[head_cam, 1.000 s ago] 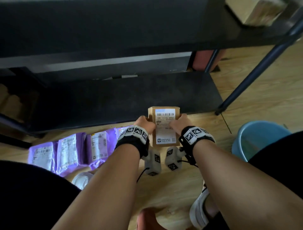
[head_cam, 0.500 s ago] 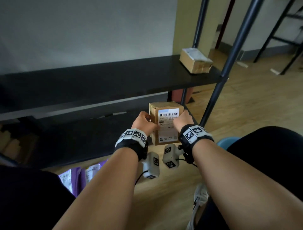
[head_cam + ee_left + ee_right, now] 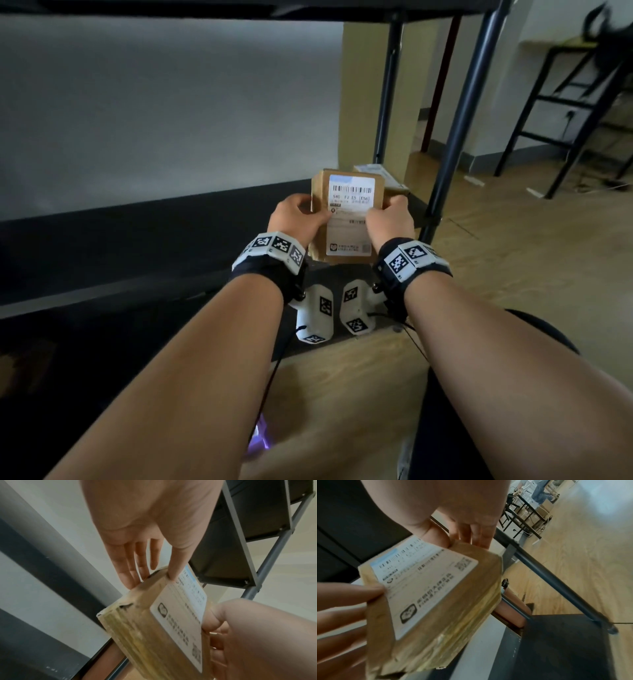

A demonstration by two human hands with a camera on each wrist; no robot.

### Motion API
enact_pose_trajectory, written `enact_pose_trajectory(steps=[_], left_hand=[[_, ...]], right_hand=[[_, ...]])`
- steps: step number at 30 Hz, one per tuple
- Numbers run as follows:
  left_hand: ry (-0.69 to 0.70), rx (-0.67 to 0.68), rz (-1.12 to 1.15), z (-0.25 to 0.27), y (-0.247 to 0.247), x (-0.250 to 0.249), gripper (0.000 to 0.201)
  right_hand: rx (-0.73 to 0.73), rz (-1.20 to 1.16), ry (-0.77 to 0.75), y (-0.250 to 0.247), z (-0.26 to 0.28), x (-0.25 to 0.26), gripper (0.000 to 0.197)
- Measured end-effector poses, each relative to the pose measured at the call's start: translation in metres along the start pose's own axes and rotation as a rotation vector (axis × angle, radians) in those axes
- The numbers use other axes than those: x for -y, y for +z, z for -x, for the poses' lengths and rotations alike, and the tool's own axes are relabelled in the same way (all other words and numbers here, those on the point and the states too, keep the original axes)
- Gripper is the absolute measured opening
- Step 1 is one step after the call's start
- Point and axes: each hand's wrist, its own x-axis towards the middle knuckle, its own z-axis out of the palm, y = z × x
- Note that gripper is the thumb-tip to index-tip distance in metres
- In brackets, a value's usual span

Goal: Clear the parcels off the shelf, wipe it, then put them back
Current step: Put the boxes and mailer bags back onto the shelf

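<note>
A brown cardboard parcel (image 3: 346,216) with a white barcode label hangs in the air in front of the black shelf board (image 3: 154,236), near its right end. My left hand (image 3: 301,219) grips the parcel's left side, thumb on the label and fingers behind it. My right hand (image 3: 387,219) grips the right side the same way. In the left wrist view the left fingers (image 3: 135,569) reach under the parcel (image 3: 145,628). In the right wrist view the right thumb and fingers pinch the far edge of the parcel (image 3: 436,601).
A second cardboard parcel (image 3: 388,176) lies on the shelf's right end, just behind the held one. Dark metal shelf posts (image 3: 459,144) rise to the right. Another shelf board (image 3: 239,7) runs overhead. A purple mailer (image 3: 260,442) shows on the wooden floor below.
Both hands have lifted the parcel from floor level up to the height of the middle shelf. The view has tilted up, so the purple mailers and the blue bucket have dropped out of sight.
</note>
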Motion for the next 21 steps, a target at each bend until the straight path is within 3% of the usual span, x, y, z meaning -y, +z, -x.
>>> enact_pose_trajectory(steps=[7,14,21], left_hand=[[-0.084,-0.039,0.051,-0.048,-0.007,-0.012,0.029],[-0.107,0.009,0.079,-0.095,-0.002,-0.012,0.034],[-0.103,0.029,0.051,-0.117,0.006,0.002,0.026]], right_hand=[[0.072,0.096,-0.117,0.026,-0.045,0.040,0.032],[0.116,0.139,-0.153,0.049,-0.089,0.058,0.039],[0.205,0.249,-0.196,0.070,-0.112,0.060,0.041]])
